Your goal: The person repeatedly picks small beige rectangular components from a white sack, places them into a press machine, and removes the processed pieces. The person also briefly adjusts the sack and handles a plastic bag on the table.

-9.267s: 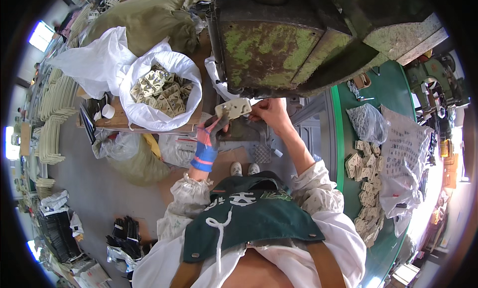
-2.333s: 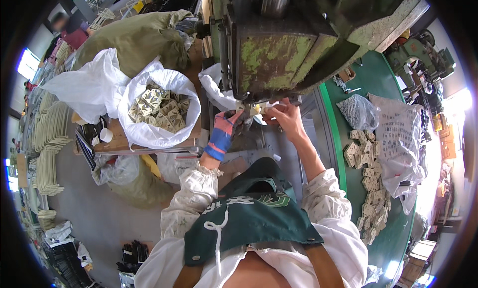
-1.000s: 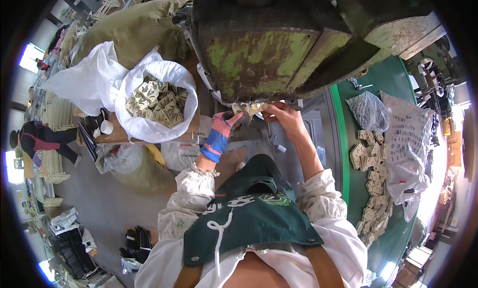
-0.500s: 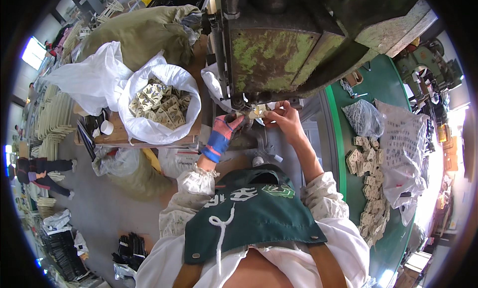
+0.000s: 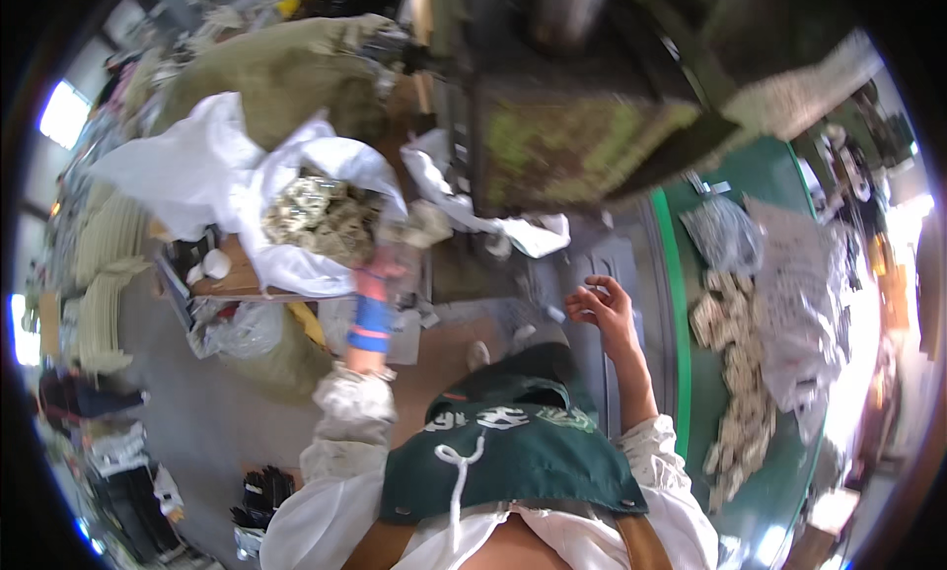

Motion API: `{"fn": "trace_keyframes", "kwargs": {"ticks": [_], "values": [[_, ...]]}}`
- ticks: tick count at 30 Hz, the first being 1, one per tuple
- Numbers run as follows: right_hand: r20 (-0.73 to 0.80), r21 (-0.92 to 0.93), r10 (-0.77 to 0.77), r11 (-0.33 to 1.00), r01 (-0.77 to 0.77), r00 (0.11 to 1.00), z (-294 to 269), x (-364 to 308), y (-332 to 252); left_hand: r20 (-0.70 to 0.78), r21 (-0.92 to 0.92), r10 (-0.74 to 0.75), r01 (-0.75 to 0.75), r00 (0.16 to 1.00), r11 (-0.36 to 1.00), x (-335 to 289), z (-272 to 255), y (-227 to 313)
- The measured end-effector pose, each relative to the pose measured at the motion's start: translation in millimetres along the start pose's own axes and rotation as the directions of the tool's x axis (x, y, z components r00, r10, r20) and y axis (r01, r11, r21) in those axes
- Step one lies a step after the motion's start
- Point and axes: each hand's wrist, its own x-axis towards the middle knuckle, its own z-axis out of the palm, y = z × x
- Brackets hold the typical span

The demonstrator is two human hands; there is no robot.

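Left hand (image 5: pixel 387 264), wrist wrapped in a blue and pink band, stretched toward eleven o'clock at the rim of the white plastic sack (image 5: pixel 296 264); motion blur hides the fingers. Clutching a pale, crumpled piece (image 5: pixel 422 225), it seems, just past the sack's right edge; impossible to confirm the grip, or which way that piece points, its outline too smeared for a long axis. Right hand (image 5: pixel 604 309) at one o'clock from the apron, palm up, fingers loosely curled, holding nothing, hovering over grey metal plating. Inside the sack, a heap of small tan and grey stamped pieces (image 5: pixel 321 215), individual shapes not readable. Above both hands, at twelve o'clock, a rusty green machine block (image 5: pixel 562 151), top cut off by the frame. At three o'clock, a green bench edge (image 5: pixel 681 353) with more tan pieces (image 5: pixel 735 373) strung along it, blurred.
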Motion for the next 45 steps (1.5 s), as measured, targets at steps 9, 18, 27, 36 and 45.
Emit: {"fn": "trace_keyframes", "kwargs": {"ticks": [9,18,27,36,45], "values": [[-0.475,-0.835,-0.590,0.537,-0.122,0.652,-195,14,55,0.018,-0.429,-0.647,0.590,0.762,0.684,11,-46,-18],[-0.479,-0.815,-0.505,-0.048,-0.577,0.718,-351,88,57,0.163,-0.218,-0.676,0.695,0.718,0.685,-18,26,29],[-0.178,-0.863,-0.473,-0.346,-0.368,0.863,-307,62,9,0.308,-0.185,-0.693,0.756,0.652,0.628,-33,87,46],[0.284,-0.328,-0.074,0.929,0.169,0.956,-67,10,-8,0.672,-0.177,-0.366,0.619,0.644,0.765,-60,189,72],[0.735,-0.530,-0.450,0.084,0.844,0.506,23,196,18,0.303,-0.239,-0.501,0.574,0.810,0.783,-79,119,53]]}}
